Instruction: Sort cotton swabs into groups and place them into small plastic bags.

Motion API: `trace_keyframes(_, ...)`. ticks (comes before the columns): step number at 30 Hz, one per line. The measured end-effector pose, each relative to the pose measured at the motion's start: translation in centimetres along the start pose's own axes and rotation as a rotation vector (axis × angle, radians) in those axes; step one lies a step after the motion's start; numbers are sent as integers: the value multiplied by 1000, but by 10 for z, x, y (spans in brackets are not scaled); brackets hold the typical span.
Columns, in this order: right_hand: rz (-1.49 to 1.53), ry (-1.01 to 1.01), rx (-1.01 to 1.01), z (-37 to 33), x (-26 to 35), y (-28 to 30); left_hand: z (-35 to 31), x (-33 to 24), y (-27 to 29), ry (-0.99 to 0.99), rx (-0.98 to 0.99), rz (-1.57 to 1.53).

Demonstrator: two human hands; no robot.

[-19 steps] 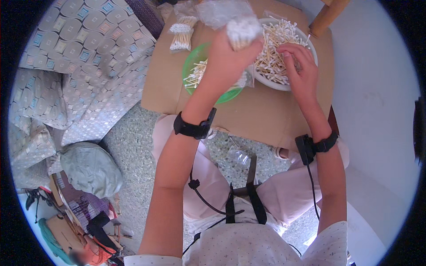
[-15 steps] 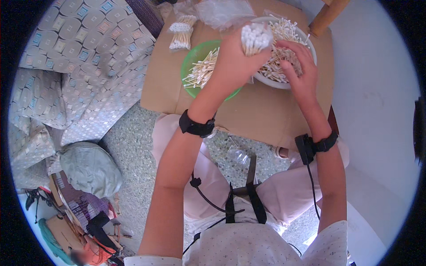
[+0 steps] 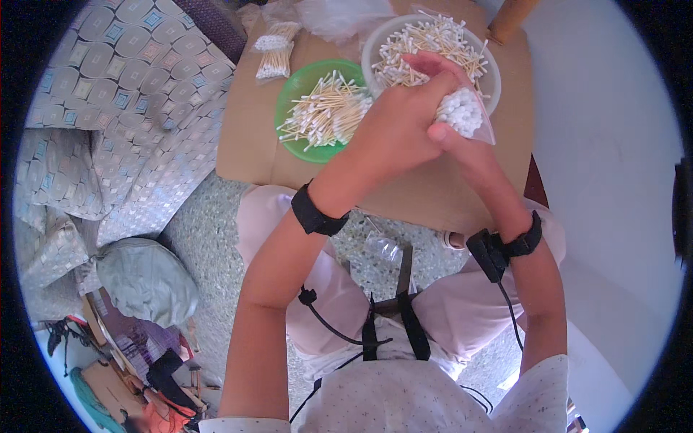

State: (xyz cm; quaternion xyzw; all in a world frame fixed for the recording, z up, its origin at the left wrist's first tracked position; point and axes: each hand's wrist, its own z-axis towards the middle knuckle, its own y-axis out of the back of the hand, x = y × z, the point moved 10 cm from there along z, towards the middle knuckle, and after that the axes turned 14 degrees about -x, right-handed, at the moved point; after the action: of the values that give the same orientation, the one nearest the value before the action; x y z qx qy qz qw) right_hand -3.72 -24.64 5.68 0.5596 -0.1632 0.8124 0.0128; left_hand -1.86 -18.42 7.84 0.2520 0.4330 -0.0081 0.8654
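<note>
A clear plastic bag packed with white-tipped cotton swabs (image 3: 462, 113) is held between my two hands above the right part of the cardboard. My left hand (image 3: 406, 121) closes on the bundle from the left. From beneath and the right, my right hand (image 3: 471, 153) wraps round the bag, its thumb lying near my left hand; part of its fingers is hidden. Just left of the hands, a green bowl (image 3: 284, 131) holds many loose cotton swabs (image 3: 328, 108). Behind them stands a white bowl (image 3: 497, 83), heaped with more loose swabs (image 3: 433, 43).
A filled bag of swabs (image 3: 275, 61) lies on the cardboard (image 3: 249, 137) at the back left, with clear plastic bags (image 3: 339, 18) beside it. A wooden leg (image 3: 512, 20) stands at the back right, near the white wall (image 3: 599, 166). Patterned fabric (image 3: 137, 86) rises at left.
The bag of swabs has moved right and down, and its tips now point right. My right hand has left the white bowl and come round the bag. The view has shifted slightly.
</note>
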Motion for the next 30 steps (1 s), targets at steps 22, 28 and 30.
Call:
trace_keyframes(22, -93, 249, -61, -7, 33, 4, -5, -13, -5, -92, 100, 63)
trace_keyframes(28, -76, 189, -112, -8, 21, 12, -6, 3, -18, 28, 154, 58)
trace_keyframes(30, -62, 159, -132, -8, 18, 14, -9, 5, -21, 28, 168, 54)
